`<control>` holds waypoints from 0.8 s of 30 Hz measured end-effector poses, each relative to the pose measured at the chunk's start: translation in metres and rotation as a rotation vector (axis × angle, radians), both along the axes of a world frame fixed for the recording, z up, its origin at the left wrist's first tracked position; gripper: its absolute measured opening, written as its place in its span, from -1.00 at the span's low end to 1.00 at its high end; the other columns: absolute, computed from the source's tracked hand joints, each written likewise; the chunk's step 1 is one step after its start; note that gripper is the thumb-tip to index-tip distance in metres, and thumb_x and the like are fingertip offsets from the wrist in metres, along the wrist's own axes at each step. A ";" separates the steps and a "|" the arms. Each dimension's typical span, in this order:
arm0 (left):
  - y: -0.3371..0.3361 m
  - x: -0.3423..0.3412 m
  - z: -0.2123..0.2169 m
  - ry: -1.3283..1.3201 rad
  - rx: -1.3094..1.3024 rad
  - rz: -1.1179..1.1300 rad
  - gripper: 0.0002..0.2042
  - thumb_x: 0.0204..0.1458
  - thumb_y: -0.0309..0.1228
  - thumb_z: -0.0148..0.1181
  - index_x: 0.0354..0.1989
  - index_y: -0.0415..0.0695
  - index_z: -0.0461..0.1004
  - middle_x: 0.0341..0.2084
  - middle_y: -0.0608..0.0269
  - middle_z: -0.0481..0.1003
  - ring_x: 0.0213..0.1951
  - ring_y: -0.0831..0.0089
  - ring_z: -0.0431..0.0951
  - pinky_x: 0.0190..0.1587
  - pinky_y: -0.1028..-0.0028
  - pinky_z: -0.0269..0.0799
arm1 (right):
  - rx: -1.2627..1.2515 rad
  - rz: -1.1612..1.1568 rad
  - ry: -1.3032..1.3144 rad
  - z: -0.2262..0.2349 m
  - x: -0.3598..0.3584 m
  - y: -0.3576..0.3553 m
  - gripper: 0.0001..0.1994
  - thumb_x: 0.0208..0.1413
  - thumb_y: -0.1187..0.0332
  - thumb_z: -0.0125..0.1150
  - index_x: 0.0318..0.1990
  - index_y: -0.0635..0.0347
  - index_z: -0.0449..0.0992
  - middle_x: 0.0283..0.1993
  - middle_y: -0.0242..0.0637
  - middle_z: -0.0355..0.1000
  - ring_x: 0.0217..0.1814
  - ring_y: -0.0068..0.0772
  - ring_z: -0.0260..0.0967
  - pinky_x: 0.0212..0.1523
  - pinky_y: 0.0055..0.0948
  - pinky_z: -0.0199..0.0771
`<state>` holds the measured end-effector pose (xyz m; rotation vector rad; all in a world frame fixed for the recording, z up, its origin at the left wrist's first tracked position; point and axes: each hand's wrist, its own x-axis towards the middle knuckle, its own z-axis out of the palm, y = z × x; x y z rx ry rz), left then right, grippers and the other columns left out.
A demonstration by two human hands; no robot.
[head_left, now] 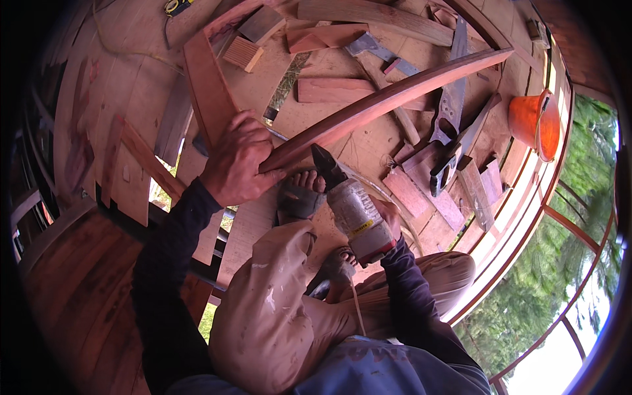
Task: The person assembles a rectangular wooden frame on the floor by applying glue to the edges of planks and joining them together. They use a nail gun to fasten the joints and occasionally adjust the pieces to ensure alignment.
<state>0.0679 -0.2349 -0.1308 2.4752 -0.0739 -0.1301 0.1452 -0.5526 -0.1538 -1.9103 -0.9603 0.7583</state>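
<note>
My left hand (238,158) is closed around the near end of a curved reddish wooden rail (395,102), which reaches away to the upper right. Just beyond those fingers, a wide reddish board (209,89) meets the same corner. My right hand (388,216), mostly hidden behind the housing, grips a corded power tool (355,214) with a dusty grey body. Its dark pointed front (326,164) lies close beside the rail's underside; contact cannot be made out. The tool's exact kind is unclear. A pale cord (357,306) runs from it toward my lap.
Handsaws (451,105) lie on the plywood floor at right among wood offcuts (424,191). An orange bucket (534,122) stands near the right edge. Wood blocks (243,54) sit at the far left, and a tape measure (178,6) lies beyond. My feet (304,194) are beneath the rail and tool.
</note>
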 end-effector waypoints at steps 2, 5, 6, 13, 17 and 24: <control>-0.001 -0.001 -0.001 -0.012 0.009 0.005 -0.73 -0.24 -0.30 0.46 -0.54 -0.22 0.53 -0.42 0.11 0.40 -0.08 0.08 0.43 0.36 0.02 0.06 | -0.035 0.010 -0.055 0.003 0.000 0.000 -0.51 -0.09 0.28 0.41 0.02 0.32 0.51 -0.29 -0.08 0.55 -0.30 -0.04 0.59 -0.25 -0.29 0.56; -0.010 0.007 -0.004 0.051 -0.032 -0.019 -0.72 -0.25 -0.29 0.46 -0.56 -0.23 0.52 -0.42 0.12 0.44 -0.03 0.10 0.44 0.36 0.04 0.06 | -0.026 -0.100 0.070 -0.010 -0.011 -0.018 -0.46 -0.07 0.29 0.43 0.09 0.34 0.49 -0.22 -0.10 0.59 -0.23 -0.13 0.62 -0.18 -0.34 0.58; -0.012 0.011 -0.003 0.037 -0.020 -0.024 -0.73 -0.25 -0.29 0.45 -0.56 -0.22 0.52 -0.42 0.13 0.45 0.00 0.12 0.44 0.37 0.03 0.04 | 0.001 -0.190 0.212 -0.015 -0.016 -0.026 -0.43 -0.07 0.29 0.44 0.12 0.34 0.48 -0.19 -0.11 0.60 -0.20 -0.17 0.63 -0.16 -0.36 0.59; 0.003 0.013 0.012 0.039 -0.003 -0.086 -0.79 -0.29 -0.28 0.37 -0.58 -0.15 0.52 -0.39 0.22 0.52 0.18 0.21 0.41 0.41 -0.10 -0.19 | -0.046 -0.004 0.102 0.013 -0.013 -0.015 -0.36 -0.12 0.20 0.47 0.13 0.37 0.49 -0.10 -0.01 0.58 -0.12 -0.09 0.62 -0.09 -0.33 0.59; 0.000 0.015 0.006 0.068 -0.016 -0.107 -0.80 -0.31 -0.28 0.34 -0.63 -0.11 0.49 -0.41 0.24 0.52 0.17 0.21 0.41 0.42 -0.10 -0.23 | 0.059 0.020 0.182 0.018 -0.016 -0.004 -0.35 -0.14 0.18 0.45 0.12 0.37 0.49 -0.10 0.00 0.56 -0.12 0.01 0.60 -0.09 -0.25 0.58; -0.001 0.013 0.006 0.077 -0.013 -0.080 -0.75 -0.32 -0.28 0.37 -0.71 -0.10 0.39 -0.47 0.23 0.50 0.15 0.22 0.43 0.41 -0.10 -0.20 | 0.073 0.026 0.192 0.012 -0.014 -0.002 -0.33 -0.15 0.16 0.44 0.12 0.40 0.47 -0.20 0.08 0.55 -0.19 0.10 0.59 -0.15 -0.22 0.58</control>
